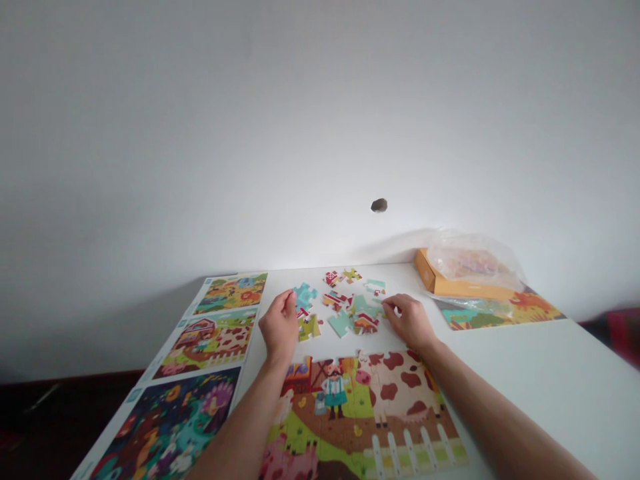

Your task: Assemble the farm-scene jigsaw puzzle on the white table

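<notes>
The left hand (281, 327) curls with its fingertips at a teal puzzle piece (303, 297); the right hand (407, 323) bends its fingers beside loose pieces (341, 325). Whether either grasps anything cannot be told. Nearer, a farm puzzle (360, 413) runs off the frame's bottom, partly behind the left forearm; a white table (525, 373) extends rightward.

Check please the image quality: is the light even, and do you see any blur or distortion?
Head view: soft, even light, with a faint shadow on the white wall; wide-angle stretching splays the table toward the bottom corners; slight glare on the plastic bag; no strong blur.
</notes>
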`<state>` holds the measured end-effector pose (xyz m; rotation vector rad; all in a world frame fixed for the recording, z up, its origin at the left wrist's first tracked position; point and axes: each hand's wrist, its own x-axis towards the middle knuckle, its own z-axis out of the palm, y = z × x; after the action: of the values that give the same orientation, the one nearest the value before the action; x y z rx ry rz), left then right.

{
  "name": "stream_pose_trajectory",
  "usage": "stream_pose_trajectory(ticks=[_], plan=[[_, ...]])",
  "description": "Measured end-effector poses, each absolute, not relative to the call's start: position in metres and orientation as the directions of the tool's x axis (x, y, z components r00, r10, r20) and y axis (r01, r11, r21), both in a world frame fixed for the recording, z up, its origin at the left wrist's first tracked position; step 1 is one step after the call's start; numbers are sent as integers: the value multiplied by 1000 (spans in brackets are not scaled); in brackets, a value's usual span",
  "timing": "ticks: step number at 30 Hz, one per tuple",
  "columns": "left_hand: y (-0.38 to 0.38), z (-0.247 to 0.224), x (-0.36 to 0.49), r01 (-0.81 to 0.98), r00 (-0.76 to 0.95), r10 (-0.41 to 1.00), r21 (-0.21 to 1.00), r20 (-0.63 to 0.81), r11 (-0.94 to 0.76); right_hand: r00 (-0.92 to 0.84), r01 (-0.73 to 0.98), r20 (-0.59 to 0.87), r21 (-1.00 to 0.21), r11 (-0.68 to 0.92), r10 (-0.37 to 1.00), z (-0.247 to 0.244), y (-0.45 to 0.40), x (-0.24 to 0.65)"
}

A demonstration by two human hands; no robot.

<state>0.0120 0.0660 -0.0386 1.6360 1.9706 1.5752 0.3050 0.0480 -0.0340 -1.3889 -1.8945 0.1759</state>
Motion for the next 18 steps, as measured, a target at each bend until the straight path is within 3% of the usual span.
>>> stream_pose_trajectory(ticks=[4, 7, 13, 18], plan=[[65, -39, 18, 488, -343, 854, 851, 391, -193, -112, 749, 490, -529, 398, 864, -34, 49, 305], [59, -39, 25, 414, -174, 917, 871, 360, -264, -125, 717, 491, -556, 420, 862, -30, 47, 302], [47, -35, 39, 449, 235, 890, 769, 390, -456, -301, 638, 463, -552, 537, 833, -22, 36, 294], [45, -27, 40, 501, 223, 821, 660, 526, -559, -283, 660, 464, -540, 522, 839, -24, 39, 297]])
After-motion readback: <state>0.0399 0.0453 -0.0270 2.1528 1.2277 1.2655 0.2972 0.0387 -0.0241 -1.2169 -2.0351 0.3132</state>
